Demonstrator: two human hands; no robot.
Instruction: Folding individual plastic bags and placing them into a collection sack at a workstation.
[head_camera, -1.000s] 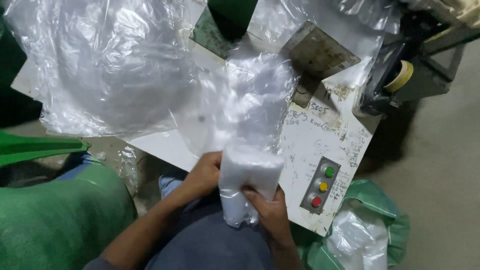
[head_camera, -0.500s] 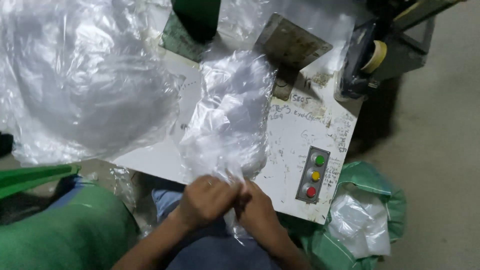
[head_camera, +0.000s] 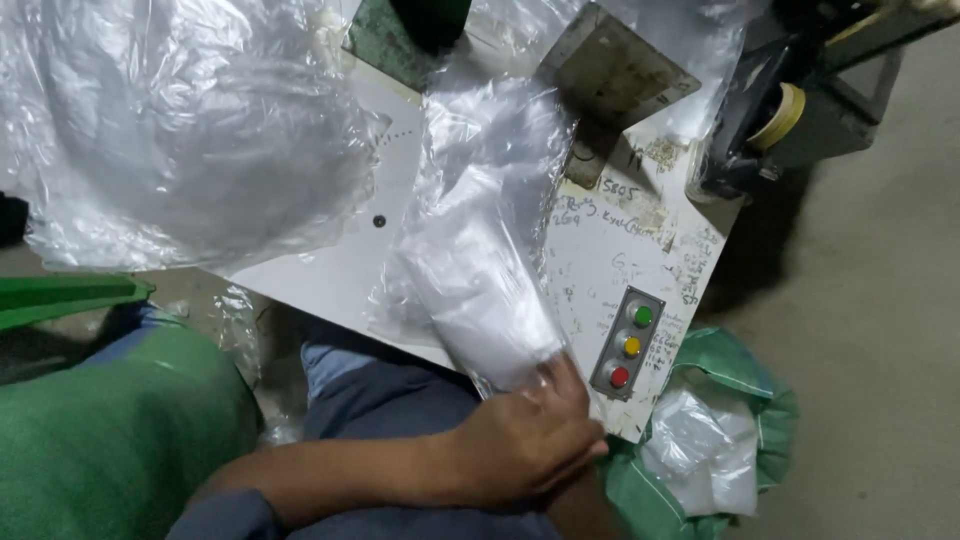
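While the left hand (head_camera: 520, 440) is closing its fingers (head_camera: 565, 385) over the lower end of a rolled bundle of clear plastic bags (head_camera: 480, 270), the bundle is lying slantwise across the white worktable (head_camera: 330, 270), its upper end fanning loose toward the grey metal plate (head_camera: 610, 70). Its lower end is hanging just past the table's near edge, above the person's lap, beside the panel of three buttons (head_camera: 630, 345), green, yellow and red. The right hand is lying mostly hidden beneath the left, so I cannot tell whether it is gripping or slack. A big heap of loose clear plastic (head_camera: 170, 130) is covering the table's left side, and a green sack (head_camera: 720, 440) holding more plastic is sitting on the floor to the right. Judging by the grip, the bundle is being gathered and tightened at its lower end; carrying that on is calling for a firm pinch so the slippery layers are not sliding apart
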